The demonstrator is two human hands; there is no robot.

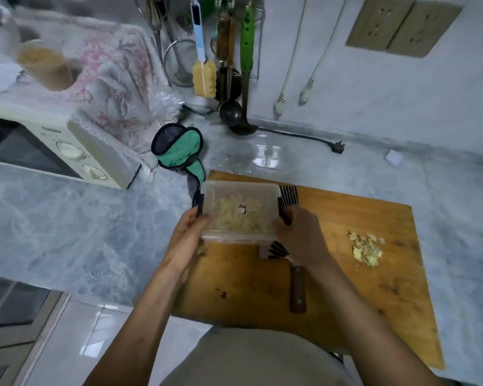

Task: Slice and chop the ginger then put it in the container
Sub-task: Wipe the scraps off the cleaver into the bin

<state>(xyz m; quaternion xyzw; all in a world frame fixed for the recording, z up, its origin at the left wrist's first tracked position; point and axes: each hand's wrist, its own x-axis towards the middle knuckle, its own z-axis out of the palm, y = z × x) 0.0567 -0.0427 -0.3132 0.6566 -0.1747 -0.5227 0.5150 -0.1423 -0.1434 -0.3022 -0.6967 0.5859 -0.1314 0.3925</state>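
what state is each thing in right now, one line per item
container: lid on, chopped ginger inside, held over the cutting board
left hand: gripping the container's left clip
right hand: gripping the container's right clip
knife: lying flat on the cutting board, blade partly hidden
ginger scraps: loose pile on the cutting board
power plug: unplugged, on the counter

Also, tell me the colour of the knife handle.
Dark reddish-brown wood with small rivets; the knife handle shows in the head view, lying on the board.
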